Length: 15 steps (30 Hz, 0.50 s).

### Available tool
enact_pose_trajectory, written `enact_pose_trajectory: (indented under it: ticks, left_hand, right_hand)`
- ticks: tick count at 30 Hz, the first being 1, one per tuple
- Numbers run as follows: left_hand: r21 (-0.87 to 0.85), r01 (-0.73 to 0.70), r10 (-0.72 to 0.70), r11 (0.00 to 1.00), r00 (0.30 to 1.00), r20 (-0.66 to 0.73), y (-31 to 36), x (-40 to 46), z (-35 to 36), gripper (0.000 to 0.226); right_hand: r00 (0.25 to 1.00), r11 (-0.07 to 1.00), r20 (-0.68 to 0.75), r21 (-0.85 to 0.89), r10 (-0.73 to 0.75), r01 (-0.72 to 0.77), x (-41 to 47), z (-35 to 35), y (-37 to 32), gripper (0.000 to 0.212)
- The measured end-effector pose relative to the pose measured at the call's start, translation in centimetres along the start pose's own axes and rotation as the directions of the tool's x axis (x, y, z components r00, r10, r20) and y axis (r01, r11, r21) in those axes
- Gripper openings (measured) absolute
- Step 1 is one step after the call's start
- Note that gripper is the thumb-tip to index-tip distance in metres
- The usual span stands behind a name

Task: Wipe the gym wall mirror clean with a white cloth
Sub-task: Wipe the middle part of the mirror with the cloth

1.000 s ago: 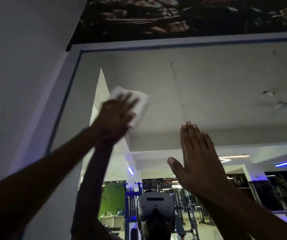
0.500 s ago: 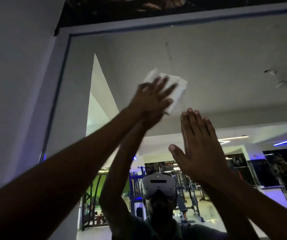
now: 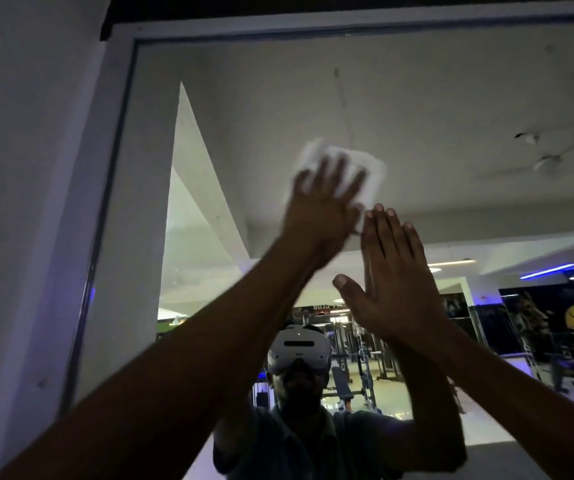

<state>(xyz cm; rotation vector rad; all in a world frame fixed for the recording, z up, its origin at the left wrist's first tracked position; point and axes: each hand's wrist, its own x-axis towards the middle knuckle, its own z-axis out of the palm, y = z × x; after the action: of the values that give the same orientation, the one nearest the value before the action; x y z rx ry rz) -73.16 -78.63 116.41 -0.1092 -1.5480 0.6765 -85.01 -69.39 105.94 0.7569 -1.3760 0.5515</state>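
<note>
The wall mirror [image 3: 434,109] fills most of the view, framed in white. A folded white cloth [image 3: 365,174], blurred by motion, lies flat against the glass high up in the middle. My left hand [image 3: 320,209] presses on it with spread, straight fingers. Just to the right and lower, my right hand [image 3: 393,275] rests flat on the glass, fingers together and pointing up, holding nothing. Its fingertips sit close to the cloth's lower right corner.
The mirror's white frame [image 3: 105,168] runs down the left, with a plain wall [image 3: 18,168] beyond it and a dark poster strip above. The glass reflects me wearing a white headset [image 3: 299,351], gym machines, ceiling lights and a ceiling fan [image 3: 542,161].
My left hand has swept the cloth rightward across the glass, from near the left frame to just above my right hand. My right hand has stayed flat on the mirror.
</note>
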Motion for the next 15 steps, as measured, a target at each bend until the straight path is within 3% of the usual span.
enact_pose_trajectory:
  ticks: [2,5,7,10,12,13,15]
  left_hand:
    - [0.161,-0.216,0.205,0.963,0.975,0.083,-2.1,0.6,1.8,0.058]
    - [0.205,-0.225,0.233,0.953,0.972,-0.017,-9.6,-0.7,0.2,0.056]
    - [0.252,-0.038,0.061,0.967,0.994,-0.086,-15.4,-3.0,-1.0,0.059]
    - [0.248,0.238,-0.214,0.939,0.970,-0.120,-20.5,-6.9,-4.5,0.063]
    - [0.313,0.370,-0.338,0.875,0.929,-0.154,-20.0,-7.1,-4.8,0.062]
    - [0.288,0.450,-0.399,0.845,0.890,-0.221,-18.2,-6.4,-4.2,0.065]
    - [0.137,0.568,-0.542,0.812,0.820,-0.184,-11.8,-4.8,-2.5,0.068]
  right_hand:
    - [1.000,1.000,0.008,0.022,-0.007,0.007,-0.6,-0.1,0.6,0.096]
    - [1.000,1.000,0.004,0.030,-0.004,0.004,-2.0,-0.3,1.4,0.094]
    - [1.000,0.999,0.014,0.027,0.025,-0.026,-2.7,-0.4,1.4,0.094]
    - [0.999,1.000,0.014,0.005,0.029,-0.029,-2.8,-0.4,0.9,0.093]
    - [1.000,1.000,0.022,-0.003,0.023,-0.023,-2.8,-0.5,0.7,0.094]
    - [0.999,1.000,0.026,0.001,0.025,-0.025,-2.8,-0.6,0.7,0.094]
    - [0.999,1.000,0.034,0.010,0.023,-0.024,-2.9,-0.7,0.8,0.095]
